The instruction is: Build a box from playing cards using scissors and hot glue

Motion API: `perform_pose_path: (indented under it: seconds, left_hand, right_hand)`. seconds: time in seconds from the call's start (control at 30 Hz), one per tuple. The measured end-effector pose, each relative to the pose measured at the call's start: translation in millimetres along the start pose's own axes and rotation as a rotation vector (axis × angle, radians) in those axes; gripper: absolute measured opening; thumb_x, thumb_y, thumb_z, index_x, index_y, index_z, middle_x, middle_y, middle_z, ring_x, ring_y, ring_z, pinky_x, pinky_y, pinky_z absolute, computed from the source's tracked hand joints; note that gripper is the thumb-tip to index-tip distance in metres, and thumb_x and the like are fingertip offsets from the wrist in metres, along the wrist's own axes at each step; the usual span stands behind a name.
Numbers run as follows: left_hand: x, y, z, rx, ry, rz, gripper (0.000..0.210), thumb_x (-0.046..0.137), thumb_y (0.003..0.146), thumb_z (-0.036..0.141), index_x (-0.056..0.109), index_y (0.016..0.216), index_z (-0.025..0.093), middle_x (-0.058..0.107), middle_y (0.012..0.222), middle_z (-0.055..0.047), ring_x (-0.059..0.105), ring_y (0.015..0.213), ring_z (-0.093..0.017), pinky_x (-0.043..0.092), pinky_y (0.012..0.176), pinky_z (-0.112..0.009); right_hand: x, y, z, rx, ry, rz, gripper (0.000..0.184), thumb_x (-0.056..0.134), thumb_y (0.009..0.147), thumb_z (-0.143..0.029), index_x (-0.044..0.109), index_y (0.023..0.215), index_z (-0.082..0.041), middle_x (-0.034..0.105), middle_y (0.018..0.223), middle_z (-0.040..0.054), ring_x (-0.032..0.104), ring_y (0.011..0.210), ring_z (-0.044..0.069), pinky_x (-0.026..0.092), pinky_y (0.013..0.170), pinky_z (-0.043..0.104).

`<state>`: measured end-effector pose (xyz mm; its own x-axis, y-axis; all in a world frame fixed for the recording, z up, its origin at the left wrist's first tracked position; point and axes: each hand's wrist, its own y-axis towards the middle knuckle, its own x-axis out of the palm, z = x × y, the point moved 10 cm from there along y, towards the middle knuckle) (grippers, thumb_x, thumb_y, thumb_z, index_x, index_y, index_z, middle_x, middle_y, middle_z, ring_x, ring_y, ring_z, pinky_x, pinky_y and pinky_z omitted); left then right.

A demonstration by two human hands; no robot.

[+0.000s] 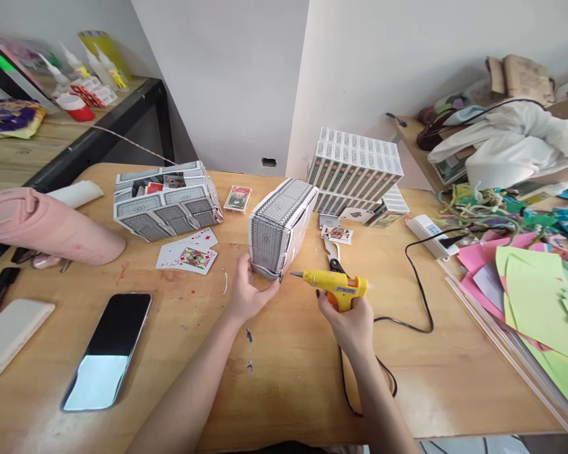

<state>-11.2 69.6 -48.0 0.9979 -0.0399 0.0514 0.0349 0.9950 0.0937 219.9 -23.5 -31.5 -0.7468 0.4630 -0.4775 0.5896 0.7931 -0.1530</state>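
Left hand (247, 296) and right hand (351, 323) both gripping, apart from each other, at the ends of outstretched bare arms.
The left forearm (194, 375) slants forward and to the right from the lower edge of view; its thumb (267, 291) stretches rightward to a dark nail, while its fingers (242, 270) point forward and are partly hidden. The right forearm (382, 397) slants forward and to the left, its hand closed with one digit (325, 304) leading toward the left hand (dark-nailed as well) and the other fingers mostly out of sight. The left hand sits slightly farther forward than the right.
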Motion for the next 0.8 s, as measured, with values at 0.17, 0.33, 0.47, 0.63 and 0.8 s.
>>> perform_pose_path:
  seconds: [0.17,0.33,0.47,0.63,0.8]
  left_hand:
    - [3.3,-2,5,0.032,0.0,-0.022,0.059,0.076,0.066,0.026,0.044,0.114,0.025,0.057,0.11,-0.006,0.058,0.1,-0.02,0.044,0.092,-0.034]
    - [3.6,-3,6,0.05,0.044,-0.023,0.061,0.075,0.067,0.026,0.041,0.118,0.024,0.056,0.111,-0.007,0.058,0.101,-0.021,0.045,0.092,-0.034]
    - [4.3,-4,6,0.046,0.053,-0.024,0.062,0.075,0.067,0.027,0.041,0.119,0.023,0.057,0.113,-0.008,0.057,0.104,-0.022,0.044,0.095,-0.034]
    - [4.6,-5,7,0.097,0.081,-0.023,0.063,0.073,0.069,0.024,0.039,0.122,0.023,0.056,0.112,-0.008,0.058,0.102,-0.021,0.046,0.092,-0.035]
    - [3.2,-4,8,0.166,0.093,0.003,0.064,0.074,0.067,0.025,0.041,0.122,0.02,0.058,0.111,-0.009,0.06,0.1,-0.021,0.049,0.088,-0.037]
  right_hand:
    - [9,-4,2,0.001,-0.125,-0.03,0.018,0.063,0.064,-0.038,0.055,0.062,-0.022,0.062,0.055,0.0021,0.06,0.052,0.021,0.047,0.052,0.03]
    - [16,-7,-4,-0.041,-0.198,-0.042,0.013,0.058,0.066,-0.034,0.053,0.06,-0.024,0.06,0.055,0.0014,0.058,0.053,0.021,0.045,0.053,0.031]
    - [19,-10,-8,-0.061,-0.255,-0.047,0.016,0.055,0.068,-0.034,0.049,0.057,-0.024,0.058,0.054,0.0017,0.057,0.054,0.02,0.044,0.055,0.031]
    - [19,-11,-8,-0.092,-0.308,-0.013,0.017,0.053,0.069,-0.034,0.048,0.056,-0.024,0.056,0.054,0.0022,0.057,0.057,0.021,0.042,0.056,0.031]
    - [19,-10,-6,-0.088,-0.318,-0.008,0.018,0.052,0.068,-0.033,0.048,0.055,-0.023,0.055,0.053,0.0014,0.056,0.057,0.02,0.04,0.055,0.029]
